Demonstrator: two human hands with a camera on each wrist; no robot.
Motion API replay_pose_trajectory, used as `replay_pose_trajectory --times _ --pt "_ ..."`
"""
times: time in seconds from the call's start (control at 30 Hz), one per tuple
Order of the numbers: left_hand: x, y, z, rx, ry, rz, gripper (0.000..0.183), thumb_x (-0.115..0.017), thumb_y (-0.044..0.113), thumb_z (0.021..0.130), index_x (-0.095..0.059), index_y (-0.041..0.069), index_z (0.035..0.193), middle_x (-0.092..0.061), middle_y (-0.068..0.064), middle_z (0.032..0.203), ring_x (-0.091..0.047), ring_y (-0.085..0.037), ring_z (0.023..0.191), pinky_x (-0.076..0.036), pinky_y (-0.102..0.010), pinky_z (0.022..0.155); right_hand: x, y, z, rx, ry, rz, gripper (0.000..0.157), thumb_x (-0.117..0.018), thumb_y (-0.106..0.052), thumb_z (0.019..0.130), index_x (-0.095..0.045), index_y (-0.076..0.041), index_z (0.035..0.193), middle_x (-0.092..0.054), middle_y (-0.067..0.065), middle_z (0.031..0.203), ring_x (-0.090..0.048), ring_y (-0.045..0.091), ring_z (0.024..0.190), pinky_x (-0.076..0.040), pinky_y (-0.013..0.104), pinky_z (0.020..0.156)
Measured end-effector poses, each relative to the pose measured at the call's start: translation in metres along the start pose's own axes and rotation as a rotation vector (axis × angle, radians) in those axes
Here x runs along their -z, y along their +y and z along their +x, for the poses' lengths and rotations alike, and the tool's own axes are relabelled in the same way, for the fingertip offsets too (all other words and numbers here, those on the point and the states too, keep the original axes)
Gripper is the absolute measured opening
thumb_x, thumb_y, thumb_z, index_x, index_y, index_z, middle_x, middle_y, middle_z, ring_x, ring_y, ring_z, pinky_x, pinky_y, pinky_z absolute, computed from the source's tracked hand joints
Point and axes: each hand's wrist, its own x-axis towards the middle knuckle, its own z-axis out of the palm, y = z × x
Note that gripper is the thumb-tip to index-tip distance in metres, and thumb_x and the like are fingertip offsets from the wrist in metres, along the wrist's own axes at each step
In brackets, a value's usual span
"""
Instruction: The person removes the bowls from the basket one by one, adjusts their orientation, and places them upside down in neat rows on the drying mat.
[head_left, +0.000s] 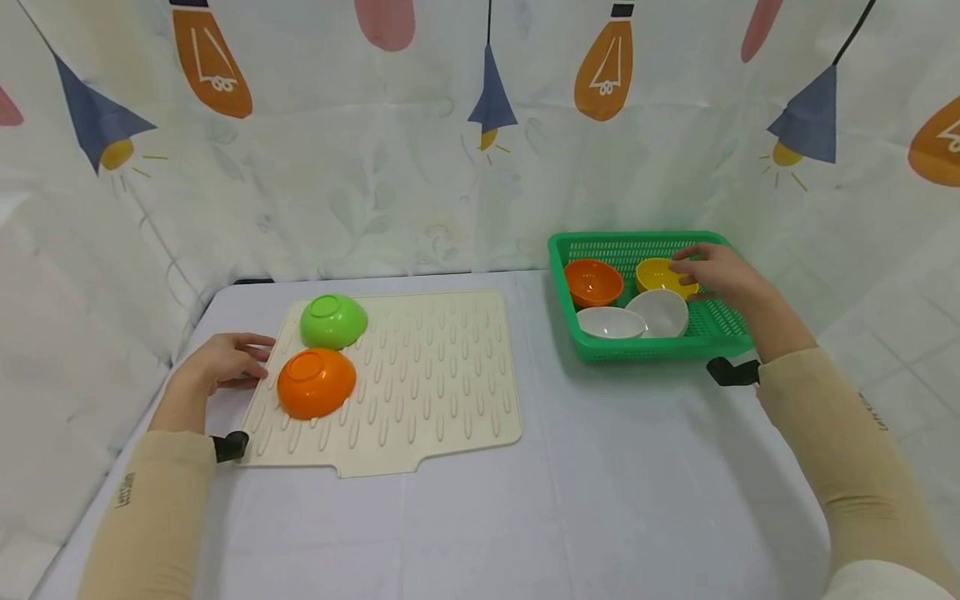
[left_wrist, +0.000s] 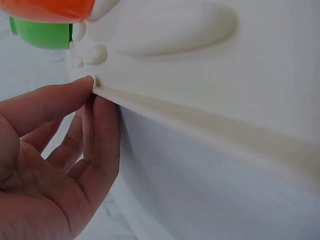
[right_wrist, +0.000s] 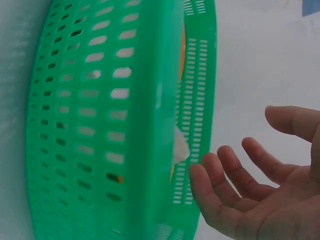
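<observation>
At the left edge of a cream draining mat, my left hand pinches the rim; the left wrist view shows the thumb at the top edge and fingers below. A green bowl and an orange bowl lie upside down on the mat near this hand. My right hand is over the right side of a green basket, its fingers loosely spread and holding nothing, close to a yellow bowl. Also in the basket are another orange bowl and two white bowls.
A white cloth covers the table. Behind it hangs a curtain with printed lamps and bulbs, close to the basket's back rim. The basket stands to the right of the mat with a strip of table between them.
</observation>
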Motion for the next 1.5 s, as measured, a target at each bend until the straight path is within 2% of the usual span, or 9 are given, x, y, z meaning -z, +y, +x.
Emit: replay_pose_trajectory --times 0.2,0.43,0.67,0.83,1.03,1.33,1.5 --pt "-0.001 -0.002 0.002 -0.002 0.001 0.000 0.071 -0.068 -0.003 0.092 -0.033 -0.010 0.153 -0.046 -0.032 0.138 -0.063 -0.024 0.095 -0.060 -0.033 0.082 0.002 0.015 0.002 -0.034 -0.040 -0.022 0.062 -0.055 -0.030 0.108 -0.034 0.004 0.154 -0.043 0.028 0.140 -0.047 0.039 0.121 -0.055 0.046 0.096" --pt "0.000 -0.002 0.003 -0.001 -0.001 0.014 0.070 -0.067 -0.003 0.093 -0.032 -0.010 0.153 -0.043 -0.034 0.141 -0.063 -0.027 0.098 -0.060 -0.033 0.083 0.002 0.029 0.010 -0.056 -0.057 -0.050 0.055 -0.059 -0.022 0.105 -0.041 0.006 0.150 -0.053 0.019 0.123 -0.051 0.032 0.106 -0.057 0.047 0.092" --pt "0.000 -0.004 0.006 0.006 -0.008 -0.003 0.071 -0.068 -0.003 0.092 -0.032 -0.010 0.153 -0.045 -0.032 0.139 -0.063 -0.027 0.099 -0.060 -0.035 0.084 0.000 0.034 0.011 -0.061 -0.094 -0.061 0.050 -0.058 -0.012 0.103 -0.044 0.008 0.146 -0.043 0.029 0.141 -0.048 0.038 0.113 -0.059 0.048 0.089" --pt "0.001 -0.007 0.009 0.007 -0.017 -0.025 0.074 -0.069 -0.002 0.090 -0.033 -0.009 0.154 -0.045 -0.032 0.139 -0.063 -0.026 0.099 -0.060 -0.034 0.083 0.000 0.034 0.008 -0.069 -0.106 -0.093 0.051 -0.057 -0.014 0.103 -0.044 0.010 0.146 -0.044 0.030 0.137 -0.047 0.042 0.116 -0.060 0.047 0.085" --pt "0.001 -0.007 0.009 0.006 -0.016 -0.019 0.075 -0.070 0.000 0.090 -0.032 -0.009 0.154 -0.045 -0.032 0.140 -0.063 -0.024 0.097 -0.060 -0.035 0.084 0.006 0.041 0.007 -0.083 -0.106 -0.083 0.050 -0.053 -0.010 0.102 -0.041 0.010 0.146 -0.037 0.032 0.140 -0.044 0.045 0.117 -0.061 0.047 0.082" --pt "0.001 -0.003 0.005 -0.009 -0.008 -0.018 0.071 -0.067 -0.004 0.092 -0.031 -0.010 0.154 -0.044 -0.032 0.138 -0.063 -0.024 0.096 -0.060 -0.032 0.081 0.017 0.047 0.004 -0.097 -0.092 -0.044 0.052 -0.048 -0.007 0.102 -0.033 0.011 0.149 -0.034 0.035 0.139 -0.048 0.043 0.111 -0.060 0.051 0.085" --pt "0.002 -0.003 0.004 -0.012 -0.012 -0.013 0.072 -0.067 -0.005 0.093 -0.030 -0.011 0.154 -0.043 -0.034 0.140 -0.063 -0.022 0.094 -0.060 -0.032 0.082 0.023 0.048 -0.001 -0.113 -0.079 -0.037 0.054 -0.046 -0.006 0.103 -0.029 0.012 0.150 -0.033 0.035 0.137 -0.046 0.043 0.111 -0.060 0.048 0.086"
